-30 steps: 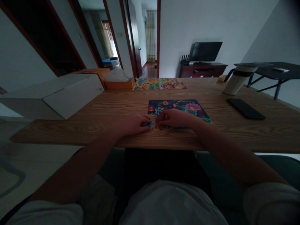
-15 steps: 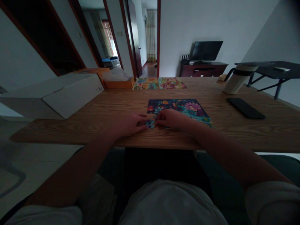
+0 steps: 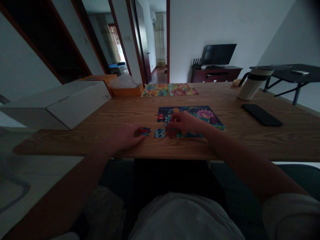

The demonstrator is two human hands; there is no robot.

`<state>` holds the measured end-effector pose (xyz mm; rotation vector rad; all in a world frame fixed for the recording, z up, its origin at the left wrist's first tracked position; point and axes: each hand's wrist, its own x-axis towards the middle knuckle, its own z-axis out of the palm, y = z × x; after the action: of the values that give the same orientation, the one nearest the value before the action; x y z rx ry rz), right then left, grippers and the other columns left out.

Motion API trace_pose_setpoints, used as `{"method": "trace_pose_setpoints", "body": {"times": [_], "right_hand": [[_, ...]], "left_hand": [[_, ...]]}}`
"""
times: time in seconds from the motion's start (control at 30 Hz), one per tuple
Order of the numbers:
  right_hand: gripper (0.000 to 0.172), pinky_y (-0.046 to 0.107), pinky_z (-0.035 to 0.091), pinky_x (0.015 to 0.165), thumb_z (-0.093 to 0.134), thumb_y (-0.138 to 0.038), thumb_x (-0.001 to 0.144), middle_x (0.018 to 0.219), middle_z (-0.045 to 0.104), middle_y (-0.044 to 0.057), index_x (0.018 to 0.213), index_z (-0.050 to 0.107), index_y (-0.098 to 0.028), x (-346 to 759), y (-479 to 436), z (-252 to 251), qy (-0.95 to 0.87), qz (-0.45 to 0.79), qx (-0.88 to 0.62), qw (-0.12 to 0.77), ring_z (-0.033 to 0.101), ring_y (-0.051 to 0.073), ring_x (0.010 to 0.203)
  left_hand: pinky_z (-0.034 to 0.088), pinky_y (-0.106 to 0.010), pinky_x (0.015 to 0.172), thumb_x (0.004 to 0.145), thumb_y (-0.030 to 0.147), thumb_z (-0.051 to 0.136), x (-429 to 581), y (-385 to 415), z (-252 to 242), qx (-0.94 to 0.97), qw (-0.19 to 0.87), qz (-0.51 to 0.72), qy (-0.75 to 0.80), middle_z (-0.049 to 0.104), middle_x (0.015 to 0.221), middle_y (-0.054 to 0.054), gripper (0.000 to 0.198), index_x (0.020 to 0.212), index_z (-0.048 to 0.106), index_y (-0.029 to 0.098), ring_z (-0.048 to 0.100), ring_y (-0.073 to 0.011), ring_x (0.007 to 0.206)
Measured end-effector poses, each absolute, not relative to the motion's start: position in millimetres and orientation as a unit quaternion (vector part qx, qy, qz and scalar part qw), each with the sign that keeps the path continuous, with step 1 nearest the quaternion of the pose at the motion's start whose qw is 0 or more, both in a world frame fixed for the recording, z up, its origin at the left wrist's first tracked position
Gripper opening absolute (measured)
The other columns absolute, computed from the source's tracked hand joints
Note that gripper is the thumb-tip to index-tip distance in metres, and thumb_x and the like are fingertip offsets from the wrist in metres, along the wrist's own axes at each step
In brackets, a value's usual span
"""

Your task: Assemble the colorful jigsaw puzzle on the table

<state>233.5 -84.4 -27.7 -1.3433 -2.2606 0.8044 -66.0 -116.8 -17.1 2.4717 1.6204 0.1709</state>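
A dark, colourful jigsaw puzzle [image 3: 197, 115] lies on the wooden table [image 3: 100, 113] in front of me. My right hand [image 3: 182, 121] rests on the puzzle's near left part, its fingers curled and pressing on the pieces. A loose blue piece [image 3: 159, 133] sits at the puzzle's near left corner, touched by neither hand. To the left of that, my left hand [image 3: 125, 135] lies on the table with its fingertips closed on a separate red and blue puzzle piece [image 3: 144, 131].
A second, brighter puzzle [image 3: 170, 89] lies farther back. A white box [image 3: 72, 100] and an orange box [image 3: 126, 89] stand at the left. A white jug [image 3: 252, 85] and a black phone [image 3: 262, 115] are at the right. A television [image 3: 218, 54] stands by the wall.
My left hand has slid left, away from the puzzle's corner, taking a red and blue piece with it. The blue piece at the corner is now uncovered. My right hand moved slightly farther onto the puzzle.
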Motion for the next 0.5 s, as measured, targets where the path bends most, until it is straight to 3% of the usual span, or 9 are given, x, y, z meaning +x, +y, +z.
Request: {"method": "trace_pose_setpoints", "body": {"times": [0.17, 0.3, 0.5], "right_hand": [[0.028, 0.027, 0.045, 0.054, 0.068, -0.047, 0.091, 0.084, 0.073, 0.006, 0.091, 0.064, -0.02, 240.0, -74.6, -33.8, -0.812, 0.261, -0.482, 0.2, 0.066, 0.017, 0.066], [0.029, 0.028, 0.047, 0.055, 0.068, -0.049, 0.091, 0.086, 0.075, 0.008, 0.093, 0.067, -0.02, 241.6, -75.0, -31.5, -0.813, 0.272, -0.479, 0.189, 0.067, 0.019, 0.068], [0.037, 0.029, 0.051, 0.074, 0.079, -0.04, 0.079, 0.1, 0.078, 0.004, 0.112, 0.075, -0.025, 243.0, -82.1, -23.9, -0.869, 0.309, -0.375, 0.091, 0.069, 0.021, 0.085]], "left_hand": [[0.049, -0.041, 0.091, 0.091, 0.048, 0.059, -55.2, -108.5, -20.1, 0.83, 0.08, 0.048, 0.551, 0.073, 0.117, -0.013, 0.045, 0.125, 0.07, 0.02, 0.068, -0.0314, 0.104], [0.052, -0.038, 0.086, 0.084, 0.045, 0.07, -59.3, -95.3, -19.5, 0.808, 0.181, 0.067, 0.557, 0.074, 0.111, -0.011, 0.066, 0.144, 0.056, 0.02, 0.07, -0.0279, 0.096], [0.053, -0.034, 0.086, 0.077, 0.033, 0.074, -64.4, -70.6, -17.5, 0.804, 0.251, 0.077, 0.533, 0.073, 0.113, -0.01, 0.064, 0.138, 0.058, 0.02, 0.069, -0.0255, 0.101]]}}
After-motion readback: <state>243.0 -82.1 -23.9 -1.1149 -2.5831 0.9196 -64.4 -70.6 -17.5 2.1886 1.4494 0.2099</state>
